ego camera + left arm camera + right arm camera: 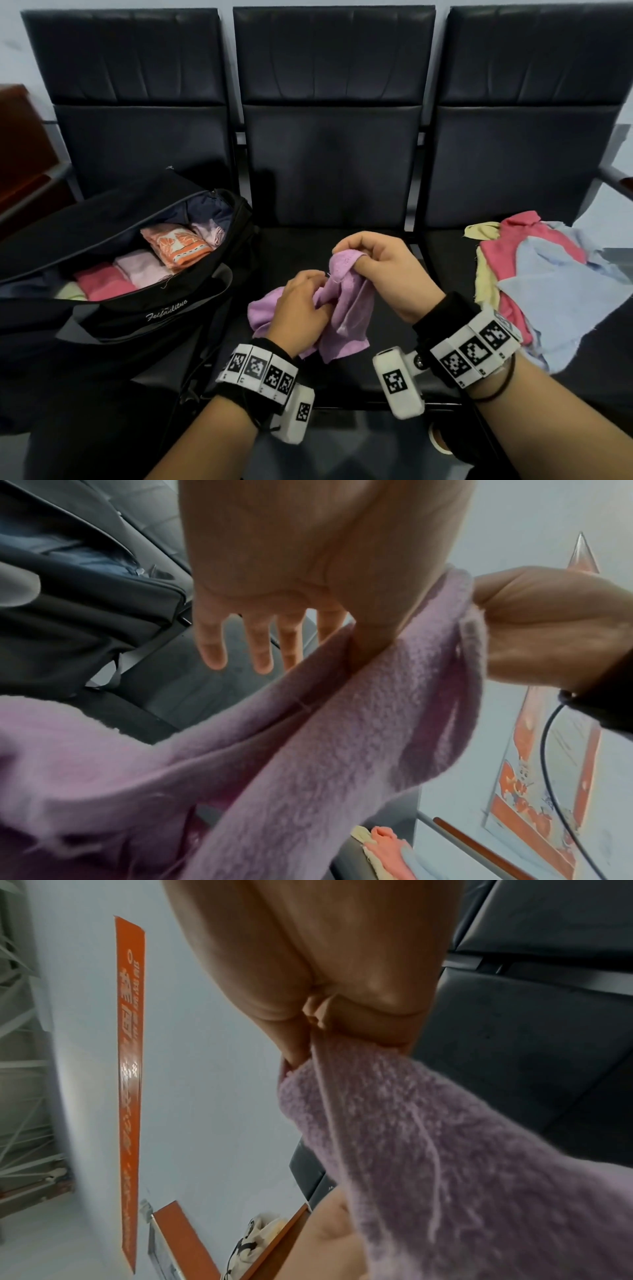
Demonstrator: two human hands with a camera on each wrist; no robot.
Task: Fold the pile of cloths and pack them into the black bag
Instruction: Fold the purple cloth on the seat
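- Head view: a lilac cloth (346, 301) is held up over the middle seat of the bench (329, 192). Its upper corner is pinched between thumb and curled fingers of the right hand (383, 270), while lower down it is gripped by the left hand (301, 308). The black bag (144, 308) lies open on the left seat, with folded cloths (137, 270) packed inside in pink, pale lilac and orange. On the right seat a loose pile of cloths (548, 291) is spread out – red, pale blue and yellow.
- Left wrist view: the lilac cloth (325, 750) is pressed under the thumb of the left hand (308, 569), the other fingers (212, 647) being stretched out straight. The right hand (548, 620) is seen clasping the cloth's edge on the right.
- Right wrist view: the cloth's corner (394, 1110) is nipped tight in the curled right hand (342, 1001) – the rest hangs down toward the near right.
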